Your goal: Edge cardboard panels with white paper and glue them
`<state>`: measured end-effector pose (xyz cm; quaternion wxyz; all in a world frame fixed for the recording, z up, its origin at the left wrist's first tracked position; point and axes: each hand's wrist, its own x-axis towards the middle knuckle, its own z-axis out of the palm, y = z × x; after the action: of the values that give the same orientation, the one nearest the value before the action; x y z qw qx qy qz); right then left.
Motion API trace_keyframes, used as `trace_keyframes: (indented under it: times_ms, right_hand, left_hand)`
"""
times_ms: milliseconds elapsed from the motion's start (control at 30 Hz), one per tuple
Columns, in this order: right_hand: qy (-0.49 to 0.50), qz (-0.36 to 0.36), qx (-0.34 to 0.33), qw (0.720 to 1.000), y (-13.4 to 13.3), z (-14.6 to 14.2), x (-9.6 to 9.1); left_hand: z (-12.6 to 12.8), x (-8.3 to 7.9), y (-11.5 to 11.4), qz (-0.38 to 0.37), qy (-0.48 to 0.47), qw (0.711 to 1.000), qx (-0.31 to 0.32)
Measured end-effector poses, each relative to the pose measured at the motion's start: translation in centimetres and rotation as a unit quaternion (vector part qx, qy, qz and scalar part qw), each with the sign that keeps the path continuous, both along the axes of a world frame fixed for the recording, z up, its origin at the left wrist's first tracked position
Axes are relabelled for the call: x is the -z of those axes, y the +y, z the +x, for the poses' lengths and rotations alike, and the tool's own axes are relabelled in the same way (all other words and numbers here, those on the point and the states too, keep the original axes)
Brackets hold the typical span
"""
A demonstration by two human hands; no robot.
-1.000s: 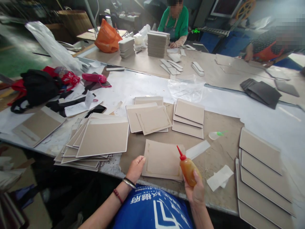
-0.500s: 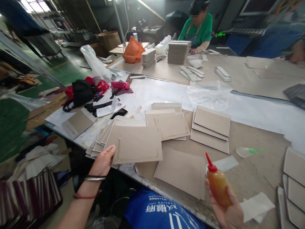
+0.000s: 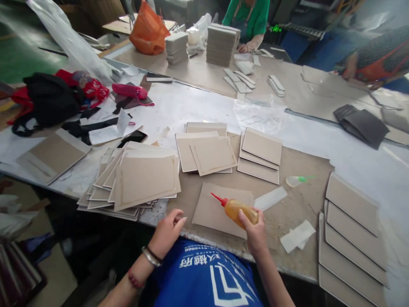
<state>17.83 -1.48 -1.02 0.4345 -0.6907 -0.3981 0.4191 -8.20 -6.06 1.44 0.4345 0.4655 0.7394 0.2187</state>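
Observation:
My right hand [image 3: 254, 232] grips an amber glue bottle [image 3: 238, 209] with a red nozzle, tipped on its side so the tip points left over a bare brown board [image 3: 212, 211] lying in front of me. My left hand [image 3: 168, 230] hovers at the table's near edge, just left of that board, fingers loosely curled and holding nothing I can see. To the left lies a fanned stack of white-edged boards [image 3: 140, 181].
More boards lie ahead [image 3: 209, 151], [image 3: 262, 149] and at the right edge [image 3: 351, 226]. White paper scraps [image 3: 297, 236], a small green-tipped bottle [image 3: 295, 181], bags [image 3: 47, 100] at far left, plastic sheet [image 3: 258, 115]. Other people work at the far side [image 3: 247, 17].
My left hand laid a board on the left stack and came back to the table edge. The glue bottle went from upright to tipped, nozzle over the board in front of me.

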Motion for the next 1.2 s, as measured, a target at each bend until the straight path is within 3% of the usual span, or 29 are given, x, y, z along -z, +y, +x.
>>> trace_keyframes:
  times_ms: [67,133,233,333,600,833,967,1200]
  right_hand:
    - [-0.081,-0.003,-0.032,0.996,0.7,-1.0,-0.4]
    - [-0.136,0.024,-0.063,0.988,1.3,-1.8,-0.8]
    - [-0.191,0.054,-0.087,0.976,2.1,-2.7,-1.0]
    - [-0.218,0.067,-0.098,0.969,2.6,-3.2,-0.9]
    - [-0.275,0.101,-0.112,0.949,2.7,-3.9,-0.7]
    - [-0.242,0.109,-0.119,0.957,-1.4,-3.3,-2.1]
    - [-0.248,0.104,-0.102,0.958,-3.0,-2.5,-2.0]
    - [-0.274,0.139,-0.093,0.947,-0.2,-3.2,-0.6]
  left_hand:
    - [2.5,2.2,0.4,-0.038,0.004,0.998,0.051]
    - [3.6,3.7,0.8,-0.028,0.045,0.992,0.111]
    - [3.7,4.9,1.0,0.018,0.106,0.973,0.205]
    - [3.1,5.5,0.9,0.03,0.141,0.955,0.258]
    - [2.1,6.7,0.4,0.072,0.123,0.955,0.261]
    - [1.0,9.0,-0.3,0.185,0.065,0.954,0.226]
    - [0.9,9.0,-0.2,0.202,0.056,0.951,0.228]
    - [1.0,8.5,0.0,0.189,0.067,0.95,0.24]
